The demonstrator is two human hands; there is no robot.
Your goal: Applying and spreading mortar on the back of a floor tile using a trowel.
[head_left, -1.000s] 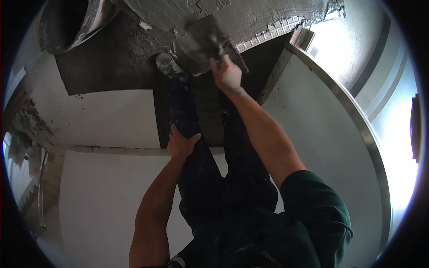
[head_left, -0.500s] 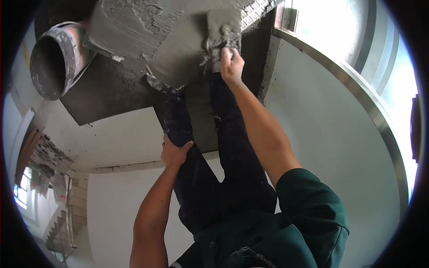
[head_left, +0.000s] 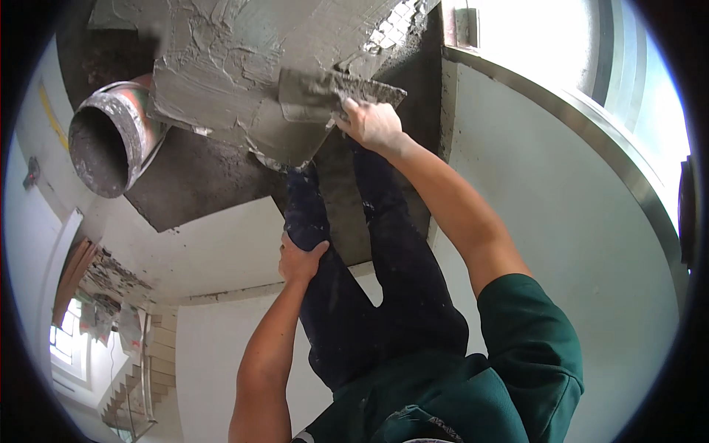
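My right hand (head_left: 374,127) is closed around the handle of a plastering trowel (head_left: 304,103), a flat rectangular blade smeared with wet grey mortar. The blade lies on or just over a wide layer of wet mortar (head_left: 221,81); I cannot tell if it touches. Part of the handle is hidden by my fingers. The mortar is smooth near the trowel and ridged farther left. My left hand (head_left: 300,260) clasps my left knee, thumb on the inner side and fingers wrapped round the outer side of the dark trousers (head_left: 340,295).
A mortar-stained bucket (head_left: 103,151) lies on its side at the left, its mouth toward me. Bare grey floor (head_left: 196,177) borders the mortar. A low white wall with a metal-edged ledge (head_left: 583,133) curves along the right. Stairs with a railing (head_left: 140,391) show at the lower left.
My right hand has swung the trowel leftward and turned it, from pointing away from me to lying crosswise. The view has shifted slightly; my left hand stays on the knee.
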